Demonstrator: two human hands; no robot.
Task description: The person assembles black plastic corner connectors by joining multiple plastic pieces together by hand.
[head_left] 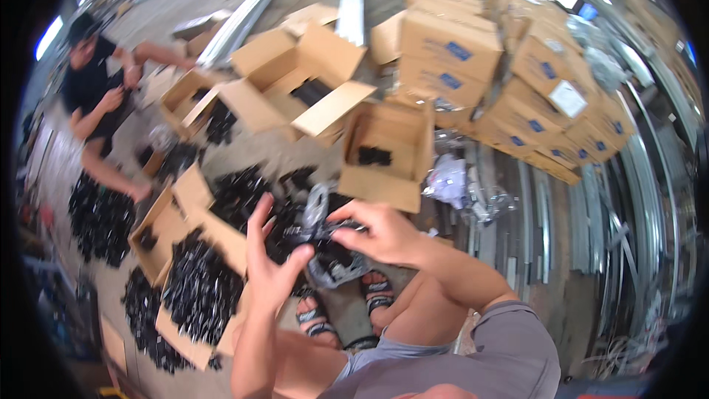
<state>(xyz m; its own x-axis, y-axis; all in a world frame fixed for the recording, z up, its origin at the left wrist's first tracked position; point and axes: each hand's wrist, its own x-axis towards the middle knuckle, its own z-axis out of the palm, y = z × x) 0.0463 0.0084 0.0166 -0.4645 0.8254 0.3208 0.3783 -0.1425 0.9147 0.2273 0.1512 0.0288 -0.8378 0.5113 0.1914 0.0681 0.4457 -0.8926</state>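
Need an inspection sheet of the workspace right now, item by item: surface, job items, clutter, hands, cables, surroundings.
Surface: grey floor, strewn with boxes and parts.
Job items: small black parts heaped in a box at lower left, more in piles on the floor; open boxes ahead.
Clutter: crumpled plastic bags right of the open boxes.
Left hand: thumb and fingers apart.
Right hand: fingertips by a dark item; grip unclear.
Cables: pale tangled strands at lower right; cable or strapping, cannot tell.
Surroundings: seated co-worker at left; stacked boxes and long metal bars beyond.
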